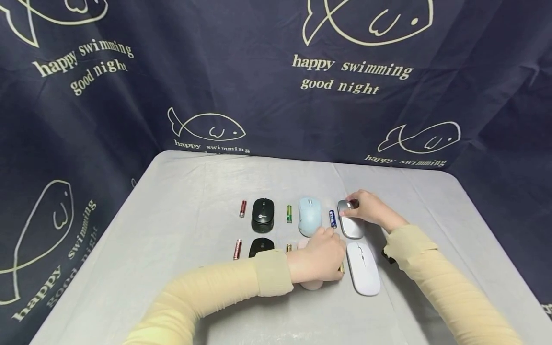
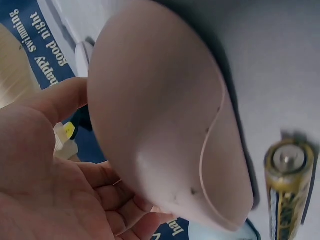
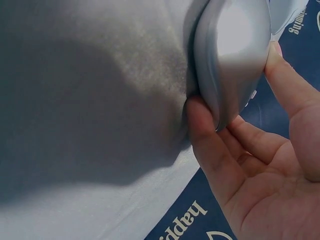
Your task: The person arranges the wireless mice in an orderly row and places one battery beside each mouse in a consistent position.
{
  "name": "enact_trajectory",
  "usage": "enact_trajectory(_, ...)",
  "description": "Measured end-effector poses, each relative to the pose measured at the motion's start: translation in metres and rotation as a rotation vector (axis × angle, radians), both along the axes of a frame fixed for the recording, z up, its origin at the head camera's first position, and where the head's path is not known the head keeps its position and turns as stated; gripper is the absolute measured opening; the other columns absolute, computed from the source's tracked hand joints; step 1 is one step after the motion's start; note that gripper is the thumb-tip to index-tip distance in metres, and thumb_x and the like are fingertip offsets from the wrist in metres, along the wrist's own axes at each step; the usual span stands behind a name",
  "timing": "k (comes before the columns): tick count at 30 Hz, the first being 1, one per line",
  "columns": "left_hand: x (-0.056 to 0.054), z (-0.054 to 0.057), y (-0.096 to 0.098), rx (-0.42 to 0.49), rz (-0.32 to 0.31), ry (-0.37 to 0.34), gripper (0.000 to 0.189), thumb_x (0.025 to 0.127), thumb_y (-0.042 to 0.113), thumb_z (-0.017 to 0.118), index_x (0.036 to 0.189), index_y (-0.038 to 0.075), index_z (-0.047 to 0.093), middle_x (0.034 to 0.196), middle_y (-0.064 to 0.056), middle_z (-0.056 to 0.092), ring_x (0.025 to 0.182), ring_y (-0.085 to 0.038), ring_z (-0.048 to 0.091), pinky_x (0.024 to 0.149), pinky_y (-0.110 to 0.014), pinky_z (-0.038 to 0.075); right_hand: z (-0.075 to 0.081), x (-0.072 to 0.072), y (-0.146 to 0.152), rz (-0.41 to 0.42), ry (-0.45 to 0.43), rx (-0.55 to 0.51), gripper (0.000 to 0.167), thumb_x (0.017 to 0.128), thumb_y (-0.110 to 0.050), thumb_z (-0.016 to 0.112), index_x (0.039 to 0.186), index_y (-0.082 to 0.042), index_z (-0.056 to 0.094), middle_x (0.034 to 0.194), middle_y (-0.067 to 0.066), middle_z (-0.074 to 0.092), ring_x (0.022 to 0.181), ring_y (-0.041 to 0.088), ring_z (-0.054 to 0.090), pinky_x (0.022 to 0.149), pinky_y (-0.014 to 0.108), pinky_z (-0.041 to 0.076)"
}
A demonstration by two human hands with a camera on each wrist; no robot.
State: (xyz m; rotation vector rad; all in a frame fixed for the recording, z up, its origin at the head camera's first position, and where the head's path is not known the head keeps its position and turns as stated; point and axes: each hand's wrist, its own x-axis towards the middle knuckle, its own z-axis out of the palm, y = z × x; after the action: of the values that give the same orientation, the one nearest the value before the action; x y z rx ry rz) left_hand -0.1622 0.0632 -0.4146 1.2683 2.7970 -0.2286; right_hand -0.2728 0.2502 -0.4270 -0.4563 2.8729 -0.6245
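My right hand [image 1: 366, 209] grips a silver mouse [image 1: 352, 227] at the back right; the right wrist view shows thumb and fingers on opposite sides of it [image 3: 237, 45]. My left hand [image 1: 321, 254] reaches over a pink mouse [image 1: 312, 285] with curled fingers. Just beside those fingers, a gold battery [image 1: 342, 268] shows partly. In the left wrist view the pink mouse [image 2: 160, 90] hides the fingertips, so whether they pinch the battery cannot be told. A white mouse [image 1: 363, 270] lies right of the left hand; a blue battery [image 1: 332, 219] lies left of the silver mouse.
Farther left lie a light-blue mouse [image 1: 309, 215], a green battery [image 1: 289, 214], a black mouse [image 1: 263, 214] and a red battery [image 1: 243, 209]. In front are another black mouse [image 1: 261, 246], a red battery [image 1: 237, 249] and a gold battery [image 1: 288, 247], partly hidden by the left arm.
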Motion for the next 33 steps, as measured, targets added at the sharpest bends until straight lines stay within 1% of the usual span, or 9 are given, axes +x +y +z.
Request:
enact_trajectory(3, 0.002, -0.003, 0.001, -0.01, 0.0, 0.006, 0.046, 0.076, 0.058, 0.065, 0.101, 0.019, 0.063, 0.087, 0.007, 0.055, 0.085, -0.01, 0.041, 0.073, -0.023, 0.03, 0.0, 0.0, -0.001, -0.005, -0.009, 0.0, 0.06, 0.078, -0.034, 0.076, 0.115, 0.01, 0.06, 0.114, 0.028, 0.059, 0.11, 0.044, 0.053, 0.094, 0.053, 0.042)
enact_trajectory(8, 0.004, -0.004, 0.001, -0.024, 0.002, 0.012, 0.046, 0.077, 0.057, 0.065, 0.103, 0.019, 0.063, 0.088, 0.007, 0.055, 0.085, -0.01, 0.04, 0.074, -0.023, 0.03, 0.0, 0.001, -0.001, -0.011, -0.01, 0.004, 0.06, 0.079, -0.033, 0.075, 0.116, 0.011, 0.059, 0.114, 0.028, 0.059, 0.11, 0.044, 0.053, 0.094, 0.053, 0.042)
enact_trajectory(14, 0.006, -0.006, 0.001, -0.054, 0.007, 0.01, 0.044, 0.078, 0.058, 0.063, 0.1, 0.019, 0.063, 0.087, 0.008, 0.054, 0.083, -0.011, 0.038, 0.074, -0.024, 0.03, 0.001, 0.001, 0.0, -0.01, 0.008, 0.005, 0.056, 0.078, -0.032, 0.076, 0.113, 0.01, 0.061, 0.11, 0.025, 0.06, 0.104, 0.04, 0.056, 0.09, 0.051, 0.044)
enact_trajectory(20, 0.005, -0.008, 0.002, -0.074, 0.016, 0.004, 0.048, 0.078, 0.06, 0.063, 0.104, 0.019, 0.062, 0.091, 0.008, 0.055, 0.087, -0.011, 0.04, 0.078, -0.024, 0.03, -0.002, 0.001, 0.001, -0.002, 0.017, 0.014, 0.057, 0.079, -0.033, 0.075, 0.114, 0.009, 0.061, 0.108, 0.024, 0.061, 0.101, 0.038, 0.057, 0.088, 0.05, 0.045)
enact_trajectory(23, 0.006, -0.008, 0.001, -0.079, 0.017, 0.007, 0.049, 0.078, 0.06, 0.063, 0.104, 0.019, 0.062, 0.092, 0.008, 0.055, 0.087, -0.011, 0.04, 0.078, -0.024, 0.031, -0.002, 0.001, 0.001, 0.0, 0.026, 0.017, 0.058, 0.079, -0.034, 0.075, 0.115, 0.009, 0.06, 0.11, 0.025, 0.061, 0.105, 0.04, 0.056, 0.09, 0.052, 0.044)
enact_trajectory(27, 0.007, -0.007, 0.0, -0.081, 0.008, 0.007, 0.051, 0.077, 0.061, 0.063, 0.105, 0.019, 0.062, 0.093, 0.008, 0.055, 0.088, -0.011, 0.04, 0.078, -0.024, 0.031, -0.001, 0.003, -0.001, 0.006, 0.028, 0.011, 0.062, 0.08, -0.034, 0.074, 0.119, 0.01, 0.057, 0.117, 0.029, 0.058, 0.112, 0.045, 0.052, 0.095, 0.054, 0.041)
enact_trajectory(31, 0.005, -0.003, -0.004, -0.063, -0.014, 0.001, 0.054, 0.076, 0.063, 0.064, 0.106, 0.018, 0.061, 0.093, 0.007, 0.056, 0.087, -0.01, 0.04, 0.077, -0.023, 0.031, 0.004, 0.006, -0.001, 0.025, 0.015, 0.012, 0.067, 0.082, -0.034, 0.071, 0.127, 0.011, 0.05, 0.125, 0.033, 0.052, 0.119, 0.048, 0.046, 0.101, 0.056, 0.036)
enact_trajectory(33, 0.004, 0.003, -0.006, -0.038, -0.024, -0.013, 0.057, 0.075, 0.064, 0.064, 0.107, 0.017, 0.062, 0.094, 0.007, 0.056, 0.087, -0.01, 0.04, 0.075, -0.023, 0.03, 0.009, 0.006, 0.0, 0.036, 0.005, 0.013, 0.068, 0.084, -0.034, 0.069, 0.129, 0.012, 0.047, 0.128, 0.034, 0.049, 0.121, 0.05, 0.044, 0.102, 0.057, 0.034)
